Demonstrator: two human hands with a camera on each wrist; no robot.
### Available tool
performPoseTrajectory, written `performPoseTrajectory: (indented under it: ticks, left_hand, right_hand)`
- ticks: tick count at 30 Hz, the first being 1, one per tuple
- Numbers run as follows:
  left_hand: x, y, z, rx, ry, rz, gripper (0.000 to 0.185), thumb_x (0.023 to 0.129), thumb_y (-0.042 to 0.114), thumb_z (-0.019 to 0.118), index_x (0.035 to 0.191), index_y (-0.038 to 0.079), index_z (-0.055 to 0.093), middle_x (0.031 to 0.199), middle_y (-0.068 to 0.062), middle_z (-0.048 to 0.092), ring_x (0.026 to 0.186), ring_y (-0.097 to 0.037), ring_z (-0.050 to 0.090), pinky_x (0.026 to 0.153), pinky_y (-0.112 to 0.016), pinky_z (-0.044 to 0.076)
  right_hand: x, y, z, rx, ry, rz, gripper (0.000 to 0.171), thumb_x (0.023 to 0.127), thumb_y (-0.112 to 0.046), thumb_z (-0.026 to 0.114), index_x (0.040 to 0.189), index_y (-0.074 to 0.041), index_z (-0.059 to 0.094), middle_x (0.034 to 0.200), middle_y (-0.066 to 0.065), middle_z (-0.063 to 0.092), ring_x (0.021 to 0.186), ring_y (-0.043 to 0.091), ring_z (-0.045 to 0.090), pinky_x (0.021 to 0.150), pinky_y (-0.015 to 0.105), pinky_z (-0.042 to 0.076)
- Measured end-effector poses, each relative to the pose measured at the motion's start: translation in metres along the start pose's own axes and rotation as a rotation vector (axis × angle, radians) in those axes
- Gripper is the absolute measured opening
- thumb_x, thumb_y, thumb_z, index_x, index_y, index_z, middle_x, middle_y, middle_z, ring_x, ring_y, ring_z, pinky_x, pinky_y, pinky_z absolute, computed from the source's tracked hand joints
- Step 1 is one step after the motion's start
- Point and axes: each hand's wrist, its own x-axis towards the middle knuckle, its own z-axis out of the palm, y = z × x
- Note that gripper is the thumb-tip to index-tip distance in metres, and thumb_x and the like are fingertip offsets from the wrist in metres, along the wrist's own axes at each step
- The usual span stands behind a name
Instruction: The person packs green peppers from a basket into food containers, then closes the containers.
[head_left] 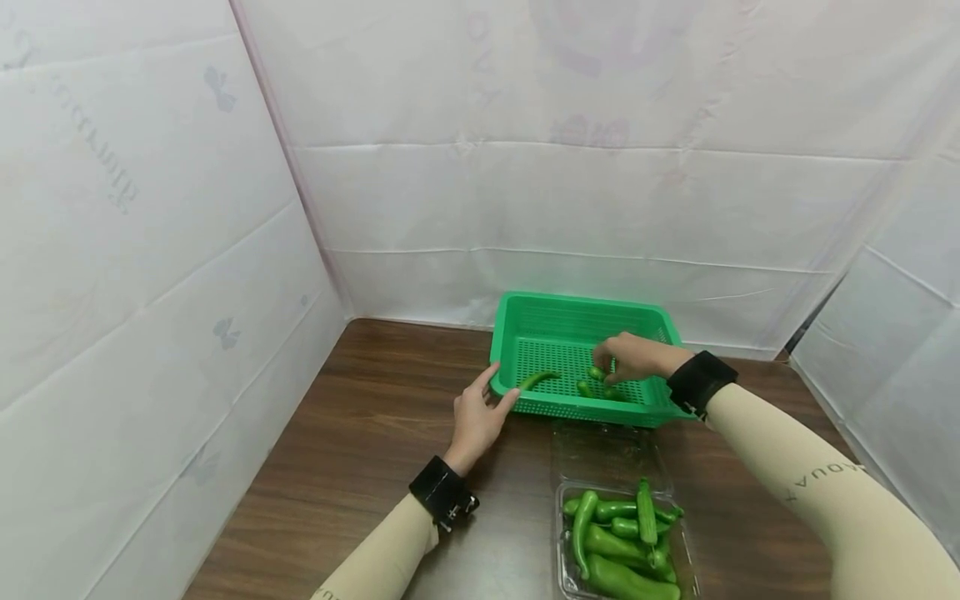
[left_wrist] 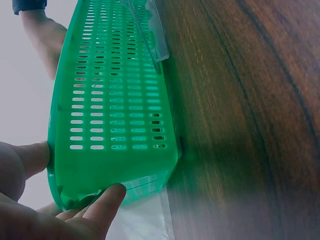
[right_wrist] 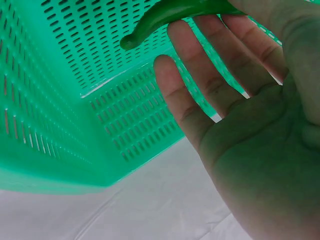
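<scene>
A green plastic basket point(head_left: 585, 410) with slotted walls stands at the back of the table. My left hand point(head_left: 476, 421) grips its near left corner, thumb and fingers spread around the rim. The right hand point(head_left: 637, 357) reaches down inside the basket's right half. In the right wrist view, a curved green chili pepper point(right_wrist: 175, 12) lies across the right fingertips, its far end partly hidden by the thumb side. Another long green pepper point(head_left: 538, 379) lies at the basket's left, and a small green pepper end point(head_left: 584, 389) shows near the right hand.
In front of the basket sits a clear plastic clamshell box point(head_left: 561, 542), its lid point(head_left: 607, 454) folded back toward the basket. Several green peppers point(head_left: 615, 546) fill it. White sheeting point(head_left: 480, 200) hangs behind and at both sides of the brown wooden table point(head_left: 375, 417).
</scene>
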Motion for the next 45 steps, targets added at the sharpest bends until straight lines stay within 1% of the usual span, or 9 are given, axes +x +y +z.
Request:
performPoseTrajectory:
  ticks: [2,5,9,14,18,21,31,40,45]
  left_hand:
    - [0.001,-0.001,-0.001,0.0,0.0,-0.001,0.062,0.095,0.024,0.077,0.15,0.01,0.053,0.141,-0.019,0.06,0.124,-0.032,0.063,0.096,-0.041,0.056]
    - [0.001,-0.001,-0.001,0.001,0.002,-0.001,0.061,0.095,0.024,0.077,0.15,0.01,0.054,0.141,-0.019,0.06,0.124,-0.033,0.063,0.096,-0.041,0.056]
    - [0.0,-0.002,-0.002,0.003,0.006,0.0,0.061,0.095,0.023,0.078,0.149,0.009,0.054,0.14,-0.019,0.061,0.124,-0.032,0.063,0.096,-0.042,0.056]
    - [0.0,-0.002,-0.003,0.007,0.008,0.006,0.061,0.094,0.023,0.078,0.149,0.008,0.055,0.138,-0.019,0.062,0.123,-0.032,0.064,0.095,-0.042,0.056]
    - [0.001,-0.002,-0.002,0.014,0.004,0.013,0.061,0.095,0.023,0.078,0.149,0.009,0.055,0.139,-0.019,0.062,0.123,-0.033,0.063,0.096,-0.042,0.056]
    - [0.001,-0.002,-0.002,0.005,-0.002,0.02,0.061,0.095,0.022,0.077,0.149,0.008,0.054,0.14,-0.019,0.061,0.124,-0.033,0.062,0.096,-0.043,0.056]
    - [0.001,-0.002,-0.003,-0.02,-0.022,-0.003,0.061,0.095,0.023,0.077,0.15,0.01,0.054,0.143,-0.019,0.058,0.128,-0.033,0.06,0.099,-0.043,0.054]
    - [0.003,-0.004,-0.004,-0.031,-0.039,-0.016,0.061,0.097,0.024,0.074,0.152,0.01,0.051,0.146,-0.019,0.056,0.131,-0.035,0.057,0.102,-0.047,0.052]
    - [0.002,-0.005,-0.006,-0.037,-0.054,-0.017,0.064,0.098,0.026,0.073,0.154,0.011,0.047,0.148,-0.019,0.054,0.134,-0.034,0.054,0.104,-0.047,0.051]
  right_hand:
    - [0.0,0.0,0.0,0.019,0.005,0.002,0.016,0.09,-0.008,0.08,0.099,-0.012,0.067,0.095,0.0,0.065,0.089,0.022,0.065,0.075,0.035,0.055]
    - [0.001,0.0,0.001,0.035,0.016,0.005,0.019,0.088,-0.008,0.082,0.097,-0.012,0.066,0.093,0.001,0.065,0.084,0.015,0.061,0.072,0.034,0.054]
    - [0.001,0.001,0.004,0.041,0.024,0.005,0.022,0.087,-0.009,0.083,0.098,-0.012,0.065,0.091,0.001,0.064,0.08,0.012,0.059,0.071,0.033,0.052]
    - [0.002,0.001,0.005,0.041,0.024,0.011,0.025,0.086,-0.009,0.084,0.105,-0.01,0.066,0.092,0.002,0.065,0.082,0.014,0.06,0.073,0.034,0.053]
    - [-0.001,0.002,0.004,0.023,0.059,-0.007,0.034,0.086,-0.008,0.083,0.116,-0.007,0.068,0.095,0.003,0.067,0.086,0.018,0.064,0.074,0.035,0.056]
    - [-0.004,0.003,0.002,0.022,0.088,-0.032,0.037,0.086,-0.007,0.083,0.12,-0.003,0.068,0.095,0.005,0.067,0.085,0.02,0.064,0.074,0.035,0.056]
    - [-0.013,0.001,0.001,0.029,0.141,-0.046,0.04,0.088,-0.007,0.08,0.125,0.0,0.066,0.1,0.008,0.069,0.085,0.02,0.065,0.077,0.036,0.056]
    - [-0.023,-0.005,-0.006,0.022,0.244,-0.058,0.038,0.09,-0.008,0.079,0.125,-0.003,0.066,0.103,0.007,0.068,0.091,0.023,0.066,0.083,0.038,0.055]
    - [-0.03,-0.01,-0.009,0.04,0.303,-0.049,0.037,0.09,-0.008,0.079,0.124,-0.003,0.066,0.106,0.009,0.068,0.091,0.026,0.067,0.081,0.039,0.056]
